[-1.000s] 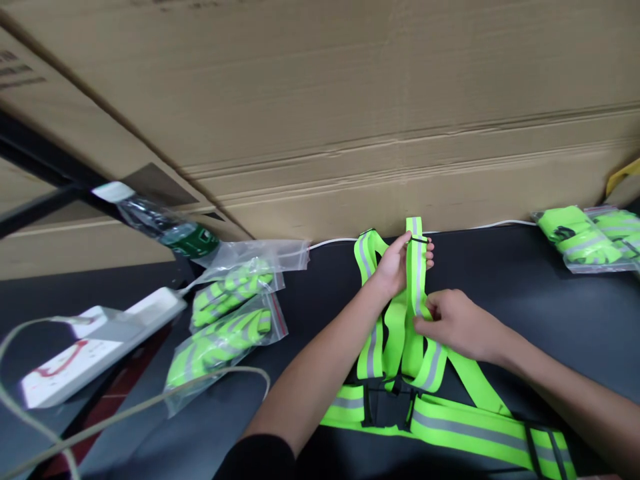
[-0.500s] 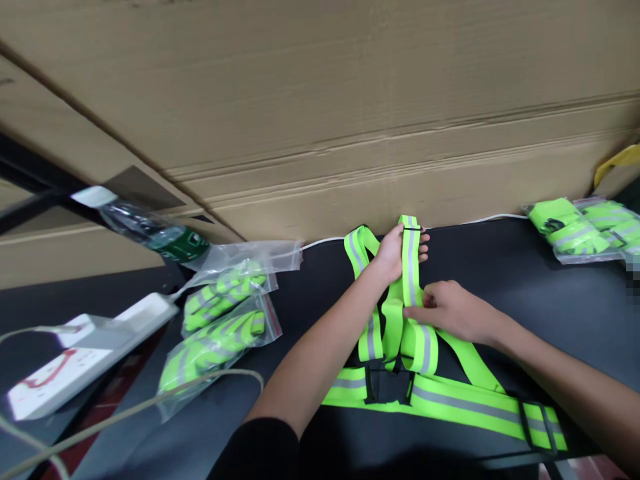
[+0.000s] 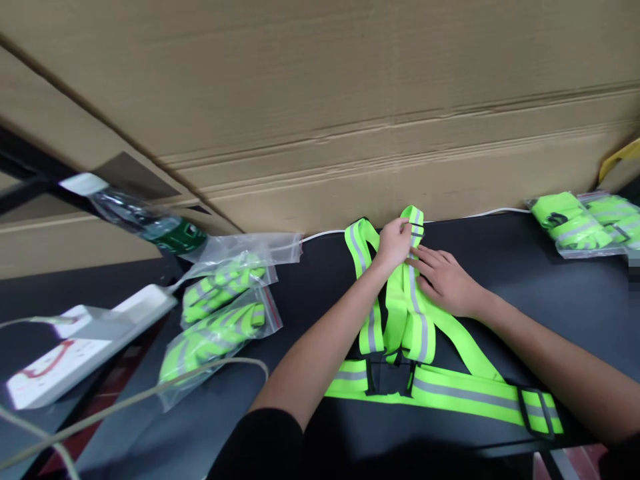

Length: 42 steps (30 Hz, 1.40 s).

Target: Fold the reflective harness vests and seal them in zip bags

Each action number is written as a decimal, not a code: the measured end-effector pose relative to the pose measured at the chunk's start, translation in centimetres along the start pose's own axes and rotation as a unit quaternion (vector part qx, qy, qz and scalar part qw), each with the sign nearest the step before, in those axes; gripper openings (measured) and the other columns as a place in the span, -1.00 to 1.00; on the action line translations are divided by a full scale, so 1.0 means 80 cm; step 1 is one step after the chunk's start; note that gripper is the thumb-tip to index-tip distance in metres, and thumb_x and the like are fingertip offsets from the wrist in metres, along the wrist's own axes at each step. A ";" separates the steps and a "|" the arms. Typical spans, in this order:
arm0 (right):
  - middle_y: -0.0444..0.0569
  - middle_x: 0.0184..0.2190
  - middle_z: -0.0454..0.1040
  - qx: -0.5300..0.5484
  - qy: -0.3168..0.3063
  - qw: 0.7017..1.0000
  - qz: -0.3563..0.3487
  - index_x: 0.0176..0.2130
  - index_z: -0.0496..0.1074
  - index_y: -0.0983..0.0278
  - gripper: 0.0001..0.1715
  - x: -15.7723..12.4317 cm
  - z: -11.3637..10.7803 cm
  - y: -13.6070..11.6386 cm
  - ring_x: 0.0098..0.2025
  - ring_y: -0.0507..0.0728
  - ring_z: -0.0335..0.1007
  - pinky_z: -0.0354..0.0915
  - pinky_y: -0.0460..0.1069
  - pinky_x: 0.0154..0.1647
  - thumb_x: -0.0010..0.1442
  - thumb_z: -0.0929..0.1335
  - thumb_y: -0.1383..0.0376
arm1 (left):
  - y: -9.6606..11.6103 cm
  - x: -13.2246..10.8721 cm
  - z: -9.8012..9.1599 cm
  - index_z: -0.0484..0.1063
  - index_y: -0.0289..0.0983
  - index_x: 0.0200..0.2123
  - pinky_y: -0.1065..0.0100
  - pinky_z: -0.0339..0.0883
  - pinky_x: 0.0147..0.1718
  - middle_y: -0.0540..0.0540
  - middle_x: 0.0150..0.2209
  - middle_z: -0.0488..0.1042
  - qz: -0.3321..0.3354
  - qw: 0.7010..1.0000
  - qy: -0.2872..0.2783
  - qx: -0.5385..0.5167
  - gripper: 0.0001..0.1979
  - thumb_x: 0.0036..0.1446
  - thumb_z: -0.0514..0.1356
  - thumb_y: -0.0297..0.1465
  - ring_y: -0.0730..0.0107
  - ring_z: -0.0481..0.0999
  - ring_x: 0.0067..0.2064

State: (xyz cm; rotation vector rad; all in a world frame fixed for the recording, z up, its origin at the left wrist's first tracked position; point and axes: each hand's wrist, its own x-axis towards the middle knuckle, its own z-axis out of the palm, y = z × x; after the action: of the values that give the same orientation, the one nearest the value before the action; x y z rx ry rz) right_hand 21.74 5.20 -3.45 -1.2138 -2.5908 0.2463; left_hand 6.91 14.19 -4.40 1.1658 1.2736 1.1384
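A neon-green reflective harness with grey stripes lies on the black table, its waist belt running along the front edge. A black buckle sits mid-belt, and a black slider is at the belt's right end. My left hand is closed on the upper part of the right shoulder strap, just beside a small black slider. Lower on that strap, my right hand rests with fingers stretched out, pressing it flat. The left shoulder strap loops up beside my left hand.
Bagged green harnesses lie at left, and more bags at the far right. A white power strip with cables and a tilted plastic bottle are on the left. Large cardboard boxes stand behind the table.
My right hand has moved up the strap and its fingers have straightened onto it. My left hand has turned from palm-under with fingers spread to a closed grip near the slider.
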 end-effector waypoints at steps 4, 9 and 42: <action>0.24 0.41 0.10 -0.006 -0.026 0.999 0.020 0.20 0.32 0.36 -0.47 -0.001 0.002 -0.001 0.48 0.41 -0.14 -0.04 0.36 0.38 0.44 0.12 0.13 | -0.003 0.008 -0.007 0.49 -0.34 -0.07 0.29 0.45 -0.17 -0.16 -0.27 0.62 0.025 0.998 0.013 0.064 -0.79 0.24 0.16 -0.54 0.30 0.61 -0.25; 0.31 0.42 0.07 0.011 -0.020 0.999 0.031 0.10 0.33 0.37 -0.22 0.001 0.004 0.000 0.48 0.46 -0.20 -0.09 0.37 0.41 0.32 0.17 -0.23 | 0.000 0.004 -0.006 0.45 -0.39 -0.07 0.27 0.45 -0.08 -0.24 -0.17 0.59 0.067 0.987 0.020 0.143 -0.78 0.23 0.15 -0.60 0.29 0.60 -0.14; 0.00 0.50 -0.22 -0.034 -0.082 0.990 0.108 0.46 -0.05 0.26 0.05 0.036 0.001 0.042 0.52 0.35 -0.32 -0.28 0.39 0.45 0.29 0.02 -0.32 | 0.002 -0.272 -0.066 0.40 -0.27 0.04 -0.11 0.13 0.32 -0.23 0.24 0.38 0.280 0.795 -0.109 0.527 -0.71 0.46 -0.06 -0.34 0.07 0.25 0.36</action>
State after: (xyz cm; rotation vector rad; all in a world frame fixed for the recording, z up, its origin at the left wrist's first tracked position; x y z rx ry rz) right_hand 22.34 9.56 -3.91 -1.5623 -2.6221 0.3169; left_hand 1.79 -7.53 -2.30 2.5603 1.4353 0.5608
